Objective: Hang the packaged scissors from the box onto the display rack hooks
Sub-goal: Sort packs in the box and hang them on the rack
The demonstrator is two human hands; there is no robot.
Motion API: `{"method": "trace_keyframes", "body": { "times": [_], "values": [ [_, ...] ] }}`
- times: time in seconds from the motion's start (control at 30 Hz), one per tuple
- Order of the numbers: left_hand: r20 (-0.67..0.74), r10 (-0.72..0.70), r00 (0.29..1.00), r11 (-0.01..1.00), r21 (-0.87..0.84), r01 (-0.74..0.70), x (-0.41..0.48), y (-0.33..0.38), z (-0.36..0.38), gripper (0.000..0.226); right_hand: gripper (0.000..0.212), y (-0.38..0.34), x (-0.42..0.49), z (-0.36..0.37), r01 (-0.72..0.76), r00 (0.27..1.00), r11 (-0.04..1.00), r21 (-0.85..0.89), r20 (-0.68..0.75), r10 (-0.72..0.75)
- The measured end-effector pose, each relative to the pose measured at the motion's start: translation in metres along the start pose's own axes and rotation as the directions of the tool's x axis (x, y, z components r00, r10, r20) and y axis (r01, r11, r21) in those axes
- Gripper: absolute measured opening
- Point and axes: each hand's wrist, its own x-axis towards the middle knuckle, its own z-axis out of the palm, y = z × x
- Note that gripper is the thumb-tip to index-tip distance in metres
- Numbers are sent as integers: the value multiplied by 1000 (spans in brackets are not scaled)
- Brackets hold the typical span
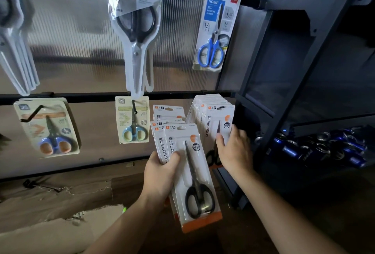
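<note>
Low at centre frame, my left hand (162, 172) grips a fanned stack of packaged scissors (194, 172), thumb across the front. Just right, my right hand (233, 148) pinches the frontmost of the hung scissor packs (211, 118) on a rack hook (220, 108).

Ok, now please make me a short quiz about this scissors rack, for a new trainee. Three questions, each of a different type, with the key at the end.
1. True or false: the left hand holds several white-and-orange packs at once.
2. Choose one: what colour are the handles of the scissors in the HOME pack on the upper hook? A black, B blue, C red.
3. Short answer: which hand grips the hung row of packs at the lower right of the rack?

Key
1. True: several packs are fanned out in its grip.
2. B.
3. The right hand.
</note>
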Motion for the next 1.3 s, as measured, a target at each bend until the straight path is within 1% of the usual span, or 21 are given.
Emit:
{"method": "trace_keyframes", "body": {
  "times": [0.03,0.07,0.13,0.17,0.2,0.27,0.33,0.4,0.47,0.5,0.6,0.63,0.7,0.77,0.87,0.93,1.0,1.07,1.13,1.2,1.3],
  "values": [
    [8,-3,1000,1000,3,3,0,0,1,14,56,-4,-5,-2,34,999,998,55,6,-34],
    [14,-5,1000,1000,2,5,-1,0,1,17,50,-8,-10,-3,53,998,986,157,34,-59],
    [29,4,1000,1000,2,-4,-2,0,2,22,41,-18,-22,-3,-1,981,916,400,180,-78],
    [40,2,999,1000,3,-2,-3,0,2,23,39,-22,-30,-2,-46,961,877,478,261,-92],
    [49,4,999,1000,-13,-3,-2,2,3,22,41,-23,-32,1,-73,937,858,508,329,-115],
    [81,5,997,999,-53,-1,-5,6,2,19,57,-26,-38,4,-125,898,821,557,416,-145],
    [101,14,995,998,-67,-7,-6,8,0,21,68,-28,-40,3,-200,887,761,618,444,-127],
    [115,16,993,998,-59,-9,-6,10,-3,33,71,-29,-39,1,-249,882,697,673,454,-123],
    [120,-5,993,999,-33,9,-4,12,-8,45,72,-31,-40,-2,-281,868,668,689,480,-130],
    [118,-30,993,999,-18,32,-2,13,-10,47,67,-32,-40,-3,-294,859,667,685,495,-129],
    [136,-75,988,997,-4,76,0,17,-19,41,38,-39,-46,-6,-323,841,659,679,525,-130],
    [151,-76,986,997,-20,80,-1,17,-22,41,36,-42,-48,-6,-328,836,659,677,532,-130],
    [163,-36,986,999,-30,42,-3,21,-29,42,40,-48,-53,-5,-345,834,633,693,536,-132],
    [130,-8,992,999,-41,13,-6,26,-35,40,38,-55,-59,-6,-363,828,581,728,538,-156],
    [45,38,998,997,72,-41,-5,32,-42,39,36,-60,-65,-4,-418,803,471,777,558,-208],
    [28,21,999,993,120,-24,-4,33,-44,45,41,-61,-66,2,-440,814,423,792,550,-184],
    [61,-41,997,994,107,34,-3,33,-46,47,42,-61,-65,5,-456,829,393,798,542,-137],
    [90,-81,993,995,60,76,-2,34,-48,38,44,-61,-64,4,-477,827,338,811,545,-140],
    [109,-70,992,997,53,65,-4,35,-51,26,42,-60,-64,2,-481,828,277,832,535,-169],
    [145,-29,989,998,65,19,-6,33,-54,24,39,-57,-64,3,-472,834,250,845,521,-185],
    [134,16,991,998,59,-24,-9,32,-55,24,40,-56,-65,1,-465,844,265,845,514,-155]
  ]
}}
